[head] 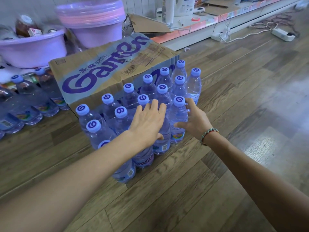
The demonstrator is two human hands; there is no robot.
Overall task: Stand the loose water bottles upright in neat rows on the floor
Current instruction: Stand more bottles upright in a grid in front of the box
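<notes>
Several clear water bottles with pale blue caps (127,88) stand upright in rows on the wooden floor, against a cardboard box (107,67). My right hand (195,121) holds the front right bottle (178,114), thumb on its front and fingers curled behind its shoulder. My left hand (147,121) lies with straight, spread fingers over the top of the neighbouring bottle (161,144), whose cap is hidden, and its thumb touches that bottle's side. My left forearm covers part of the front row.
More bottles (33,101) lie on their sides in a row at the left. Purple basins (33,46) and a stack of tubs (95,19) sit behind the box. A shelf base (192,32) and a power strip (282,34) with cables are at the back right.
</notes>
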